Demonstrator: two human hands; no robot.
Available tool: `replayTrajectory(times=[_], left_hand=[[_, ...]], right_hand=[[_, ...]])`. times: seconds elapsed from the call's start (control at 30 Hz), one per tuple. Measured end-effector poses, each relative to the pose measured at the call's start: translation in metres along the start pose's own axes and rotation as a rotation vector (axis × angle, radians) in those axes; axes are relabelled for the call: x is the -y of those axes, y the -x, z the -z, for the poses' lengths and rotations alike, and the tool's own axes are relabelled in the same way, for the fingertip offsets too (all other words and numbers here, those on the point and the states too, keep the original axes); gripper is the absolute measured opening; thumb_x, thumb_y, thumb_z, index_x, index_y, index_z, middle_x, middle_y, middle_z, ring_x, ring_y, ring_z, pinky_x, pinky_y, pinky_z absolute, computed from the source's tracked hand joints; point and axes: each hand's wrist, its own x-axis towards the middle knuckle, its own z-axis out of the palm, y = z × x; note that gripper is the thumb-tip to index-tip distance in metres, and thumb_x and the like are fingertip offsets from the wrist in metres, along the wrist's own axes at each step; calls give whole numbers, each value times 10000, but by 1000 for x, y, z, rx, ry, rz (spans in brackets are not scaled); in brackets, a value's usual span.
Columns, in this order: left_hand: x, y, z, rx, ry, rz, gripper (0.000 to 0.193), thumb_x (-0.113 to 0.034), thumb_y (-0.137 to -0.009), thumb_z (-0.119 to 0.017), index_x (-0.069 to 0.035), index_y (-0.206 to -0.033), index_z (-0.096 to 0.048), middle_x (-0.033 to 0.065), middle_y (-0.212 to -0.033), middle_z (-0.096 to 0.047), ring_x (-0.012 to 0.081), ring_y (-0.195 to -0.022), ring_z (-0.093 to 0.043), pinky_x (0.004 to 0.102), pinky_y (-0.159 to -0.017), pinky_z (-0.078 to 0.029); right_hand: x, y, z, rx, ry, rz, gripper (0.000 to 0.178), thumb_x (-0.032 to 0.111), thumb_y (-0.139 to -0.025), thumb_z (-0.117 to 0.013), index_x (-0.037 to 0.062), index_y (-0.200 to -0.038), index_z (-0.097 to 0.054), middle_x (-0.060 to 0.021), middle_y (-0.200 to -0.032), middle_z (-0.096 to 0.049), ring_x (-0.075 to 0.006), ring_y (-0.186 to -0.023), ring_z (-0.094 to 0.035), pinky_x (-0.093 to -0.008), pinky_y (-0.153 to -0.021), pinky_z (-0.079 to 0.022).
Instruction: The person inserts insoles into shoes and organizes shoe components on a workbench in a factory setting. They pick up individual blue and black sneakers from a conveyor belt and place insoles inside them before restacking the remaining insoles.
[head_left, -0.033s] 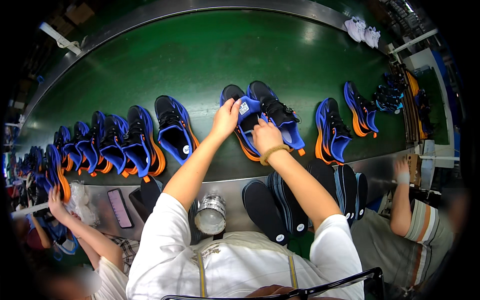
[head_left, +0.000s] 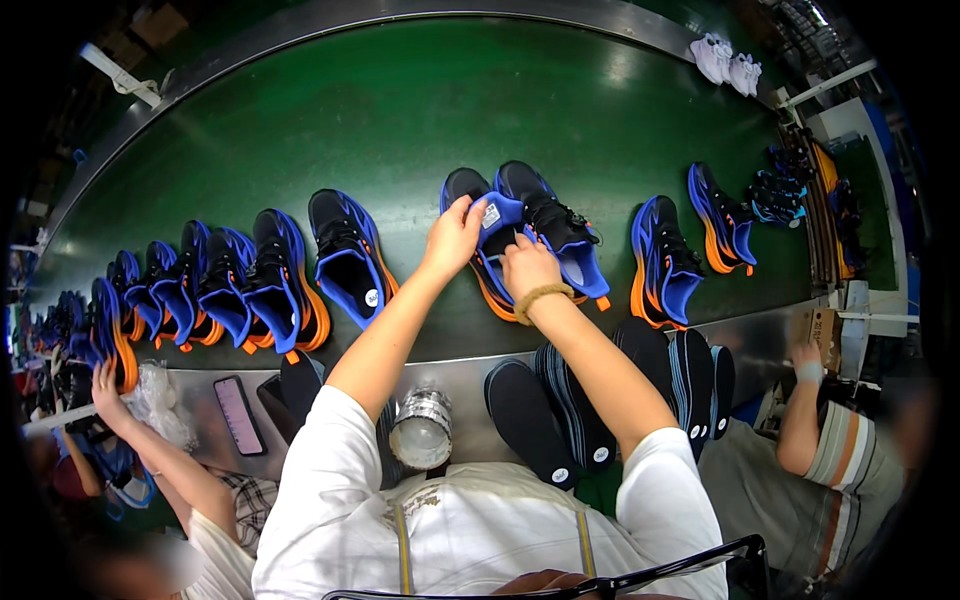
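Observation:
Before me lies a pair of black and blue sneakers with orange soles. My left hand pinches the blue tongue of the left sneaker, pulling it up so that its pale label shows. My right hand is closed at that shoe's opening, its fingertips partly hidden; whatever they grip is too small to make out. Against it, on the right, rests the other sneaker, laces tied over its black upper. A single sneaker with a white round sticker inside stands left of my left forearm.
Several matching sneakers line the green surface at left; two more stand at right. Black insoles, a tape roll and a phone lie along the metal edge. Co-workers' hands show at both sides.
My hands stay at the left sneaker, the right one shifting very slightly left. The left co-worker's hand and held shoe shift a little; the right co-worker's hand has lowered slightly beside a box.

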Motion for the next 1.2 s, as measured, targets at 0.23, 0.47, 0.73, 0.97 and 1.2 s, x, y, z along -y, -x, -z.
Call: replayTrajectory(times=[0.23, 0.47, 0.73, 0.97, 1.2], left_hand=[[-9, 15, 8, -62, 97, 45, 403, -385, -790, -499, -66, -1036, -525, 142, -716, -603, 294, -684, -590, 363, -601, -445], [-14, 17, 16, -42, 3, -125, 386, -371, -774, -525, -70, -1016, -549, 140, -664, -591, 306, -649, -580, 367, -588, -448], [-22, 16, 19, 40, 22, -126, 359, -339, -799, -508, -40, -995, -549, 185, -784, -590, 322, -752, -579, 362, -653, -450], [-6, 17, -4, -101, 55, -244, 312, -282, -836, -448, -31, -1007, -522, 193, -813, -584, 354, -742, -561, 417, -633, -451], [3, 19, -19, -241, 7, -287, 255, -253, -857, -431, -17, -928, -492, 208, -792, -561, 362, -744, -551, 388, -603, -431]], right_hand=[[20, 18, 42, 130, 20, 30, 345, 358, -716, -572, 62, -894, -574, -210, -1102, -417, -342, -827, -523, -387, -718, -463], [5, -27, 70, 823, 50, 106, 291, 235, -653, -580, 39, -863, -624, -165, -852, -605, -286, -826, -576, -353, -783, -440], [-6, -27, -2, 457, 115, 268, 179, 107, -701, -496, 25, -790, -628, -176, -895, -552, -297, -869, -533, -355, -779, -439], [-18, -18, -19, 250, 77, 416, 154, 127, -712, -494, 39, -742, -617, -120, -828, -523, -252, -803, -507, -340, -714, -440], [-10, -32, -17, 494, 79, 255, 201, 139, -726, -487, 45, -835, -627, -141, -948, -538, -271, -921, -503, -353, -809, -422]])
